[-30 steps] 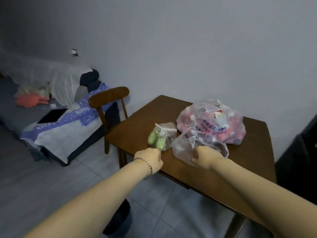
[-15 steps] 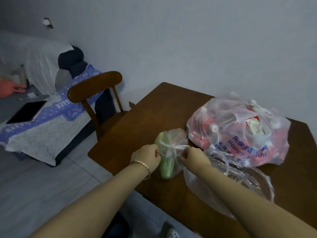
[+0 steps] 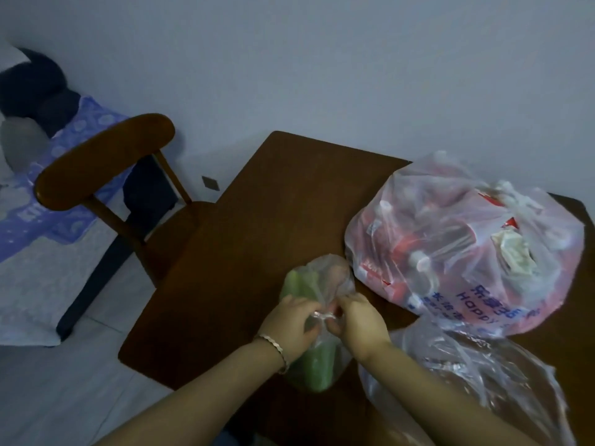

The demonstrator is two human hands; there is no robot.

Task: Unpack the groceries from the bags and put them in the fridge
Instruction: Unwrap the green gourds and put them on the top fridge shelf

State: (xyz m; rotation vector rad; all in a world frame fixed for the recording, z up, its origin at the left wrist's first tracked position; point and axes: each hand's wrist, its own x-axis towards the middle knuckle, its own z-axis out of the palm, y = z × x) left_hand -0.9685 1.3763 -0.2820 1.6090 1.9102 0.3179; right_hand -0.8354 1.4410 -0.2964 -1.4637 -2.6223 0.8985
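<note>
A small clear bag [image 3: 325, 278] holding green vegetables [image 3: 314, 368] lies on the brown wooden table [image 3: 257, 220] near its front edge. My left hand [image 3: 289, 323] and my right hand [image 3: 360, 320] meet over it, and both pinch the tied knot [image 3: 322, 315] at its top. To the right stands a large translucent bag [image 3: 463, 239] full of red and white packages, with blue print on its side. An empty-looking clear bag [image 3: 476, 381] lies crumpled under my right forearm. No fridge is in view.
A wooden chair [image 3: 106, 156] stands at the table's left side. Behind it a sofa carries a blue and white cover [image 3: 35, 239] and a dark cushion [image 3: 35, 88]. A pale wall runs behind the table. Tiled floor lies at lower left.
The view has closed in on the table and tilted down. Both hands came together from the table's edge onto the small bag's knot, and the bag now lies closer to me.
</note>
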